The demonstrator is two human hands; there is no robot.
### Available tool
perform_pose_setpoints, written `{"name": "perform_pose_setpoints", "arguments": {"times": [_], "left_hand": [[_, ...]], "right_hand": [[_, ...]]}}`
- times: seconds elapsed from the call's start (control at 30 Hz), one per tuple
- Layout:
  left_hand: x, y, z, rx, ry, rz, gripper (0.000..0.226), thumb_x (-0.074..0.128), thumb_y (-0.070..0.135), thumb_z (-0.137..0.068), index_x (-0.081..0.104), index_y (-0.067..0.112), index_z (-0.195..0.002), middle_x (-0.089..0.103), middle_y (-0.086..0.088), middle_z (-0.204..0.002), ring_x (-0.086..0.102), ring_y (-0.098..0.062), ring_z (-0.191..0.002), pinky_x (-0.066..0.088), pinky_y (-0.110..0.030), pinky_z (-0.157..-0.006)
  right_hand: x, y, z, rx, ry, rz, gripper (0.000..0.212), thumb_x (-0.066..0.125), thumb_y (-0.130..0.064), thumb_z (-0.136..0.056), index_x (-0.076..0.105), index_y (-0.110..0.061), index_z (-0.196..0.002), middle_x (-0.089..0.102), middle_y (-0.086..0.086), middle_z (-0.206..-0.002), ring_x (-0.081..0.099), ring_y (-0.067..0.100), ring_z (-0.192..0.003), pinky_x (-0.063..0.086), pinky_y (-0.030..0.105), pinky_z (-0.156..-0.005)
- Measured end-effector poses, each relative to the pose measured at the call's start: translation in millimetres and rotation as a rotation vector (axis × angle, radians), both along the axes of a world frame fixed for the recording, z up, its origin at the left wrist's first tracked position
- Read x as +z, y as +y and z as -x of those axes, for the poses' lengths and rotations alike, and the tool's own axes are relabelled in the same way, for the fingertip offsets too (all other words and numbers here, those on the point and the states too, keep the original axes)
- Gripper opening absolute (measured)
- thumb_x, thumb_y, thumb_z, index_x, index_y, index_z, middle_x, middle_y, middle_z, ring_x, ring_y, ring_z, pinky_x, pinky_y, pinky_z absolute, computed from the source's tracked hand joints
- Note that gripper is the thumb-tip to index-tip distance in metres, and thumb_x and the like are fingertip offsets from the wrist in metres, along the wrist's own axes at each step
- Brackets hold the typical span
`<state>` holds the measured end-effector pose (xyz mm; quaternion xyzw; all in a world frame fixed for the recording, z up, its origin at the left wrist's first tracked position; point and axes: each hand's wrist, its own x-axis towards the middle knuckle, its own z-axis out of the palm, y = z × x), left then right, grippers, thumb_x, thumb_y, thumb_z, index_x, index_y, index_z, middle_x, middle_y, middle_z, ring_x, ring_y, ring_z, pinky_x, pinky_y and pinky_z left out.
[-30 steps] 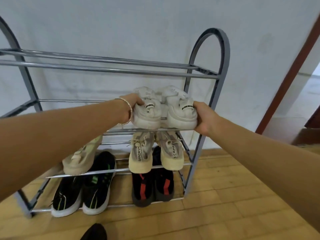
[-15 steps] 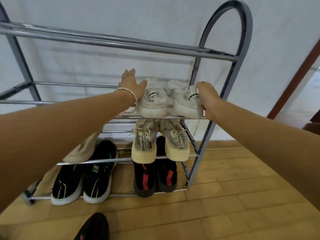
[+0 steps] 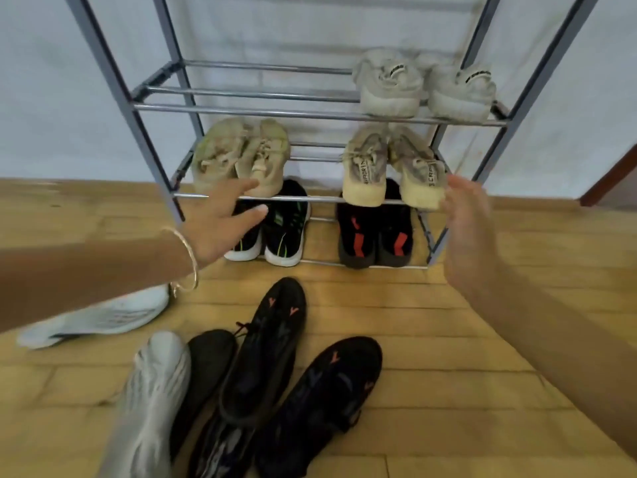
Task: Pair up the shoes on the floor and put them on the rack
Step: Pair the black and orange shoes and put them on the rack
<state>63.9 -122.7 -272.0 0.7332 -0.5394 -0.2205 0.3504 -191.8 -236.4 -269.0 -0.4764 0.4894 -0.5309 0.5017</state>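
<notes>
Already shelved are four pairs on the rack (image 3: pixel 324 115): a pale grey pair (image 3: pixel 424 86) at the right of the upper visible tier, two beige pairs (image 3: pixel 241 157) (image 3: pixel 389 167) on the tier below, and two black pairs (image 3: pixel 272 232) (image 3: pixel 375 232) on the lowest rails — five pairs in all, counted again. The left half of the upper tier is bare. Left on the wooden floor (image 3: pixel 448 332) are several loose shoes: two black shoes with orange marks (image 3: pixel 269 346) (image 3: pixel 324 401), lying side by side but not aligned; a silver-grey shoe (image 3: pixel 151 401) at the lower left; another light shoe (image 3: pixel 100 315) partly hidden under the left forearm; and a dark shoe (image 3: pixel 206 370) between the silver one and the black ones. By this count the task is judged a little past halfway. Both arms reach forward from the lower corners. The left hand (image 3: pixel 220 222), bangle (image 3: pixel 188 267) at the wrist, is spread with fingers apart and grasps nothing — it hovers before the lower tiers. The right hand (image 3: pixel 465 222), blurred, is likewise loosely spread and empty, near the rack's right post.
</notes>
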Motion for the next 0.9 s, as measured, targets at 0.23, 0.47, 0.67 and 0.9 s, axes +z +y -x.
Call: {"name": "perform_pose_setpoints", "arguments": {"times": [0.23,0.47,0.67,0.9], "left_hand": [[-97.3,87.2,12.2,0.037,0.038,-0.403,0.062,0.059,0.021,-0.087,0.032,0.018,-0.142,0.031,-0.005,-0.147,0.035,-0.021,-0.134,0.028,-0.03,-0.109],[-176.5,81.5,26.8,0.186,0.193,-0.749,0.074,0.071,0.035,-0.076,0.038,0.008,-0.136,0.045,-0.014,-0.135,0.048,-0.031,-0.121,0.041,-0.037,-0.102],[-190.8,76.3,33.7,0.177,-0.057,-0.713,0.079,0.075,0.046,-0.066,0.042,0.016,-0.131,0.035,-0.013,-0.134,0.048,-0.035,-0.118,0.041,-0.041,-0.103],[-187.0,74.8,44.0,0.264,0.124,-0.553,0.07,0.078,0.021,-0.065,0.039,0.015,-0.122,0.047,-0.014,-0.123,0.051,-0.029,-0.109,0.045,-0.04,-0.093]], "right_hand": [[-102.9,91.3,-24.9,0.215,0.247,-0.438,0.029,0.045,-0.022,-0.097,0.053,-0.022,-0.125,0.05,-0.001,-0.131,0.048,0.018,-0.123,0.039,0.035,-0.105],[-149.0,118.9,-18.4,0.157,0.224,-0.715,0.017,0.043,-0.009,-0.096,0.053,-0.019,-0.107,0.054,-0.004,-0.09,0.054,0.017,-0.094,0.047,0.031,-0.083],[-159.9,123.5,-14.6,0.154,0.236,-0.73,0.02,0.046,-0.008,-0.095,0.057,-0.018,-0.109,0.059,0.001,-0.096,0.057,0.016,-0.086,0.048,0.025,-0.071],[-157.1,137.0,-26.1,0.26,0.244,-0.736,0.02,0.049,-0.011,-0.093,0.06,-0.019,-0.109,0.062,0.003,-0.103,0.059,0.014,-0.087,0.05,0.028,-0.082]]}}
